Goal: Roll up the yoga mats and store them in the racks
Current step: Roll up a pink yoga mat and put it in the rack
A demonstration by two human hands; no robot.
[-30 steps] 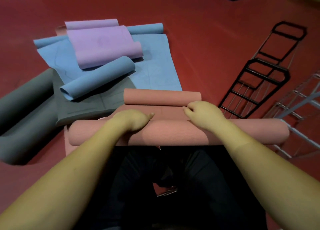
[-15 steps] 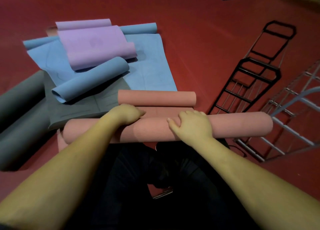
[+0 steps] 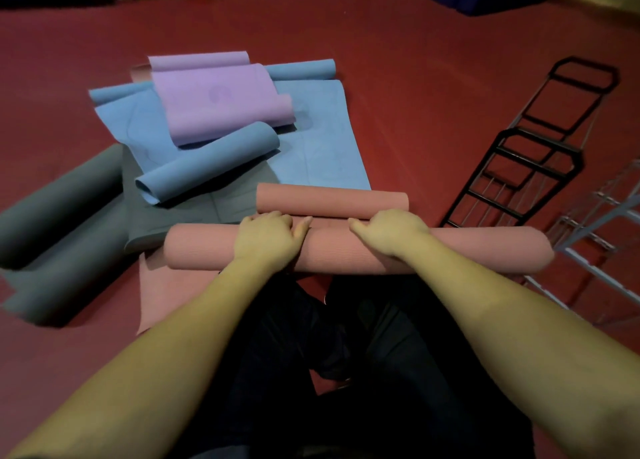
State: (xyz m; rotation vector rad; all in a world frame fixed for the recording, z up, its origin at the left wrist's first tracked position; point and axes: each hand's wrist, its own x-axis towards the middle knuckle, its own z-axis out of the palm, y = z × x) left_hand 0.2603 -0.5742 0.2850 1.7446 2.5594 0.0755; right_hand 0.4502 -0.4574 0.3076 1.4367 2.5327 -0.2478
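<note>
A long salmon-pink rolled foam yoga mat (image 3: 356, 249) lies crosswise on the red floor (image 3: 415, 77) in front of the person's knees. The left hand (image 3: 266, 238) and right hand (image 3: 389, 231) both rest on top of it near its middle, fingers curled over its far side, gripping it. Just beyond lies a shorter pink roll (image 3: 332, 200). A black wire rack (image 3: 516, 167) lies flat to the right, with a silver metal rack (image 3: 602, 230) beside it.

A single head-worn camera looks forward and steeply down, close over both forearms. The red floor (image 3: 415, 77) runs to a far edge, perhaps a wall, though the wide lens bends and blurs it.
</note>
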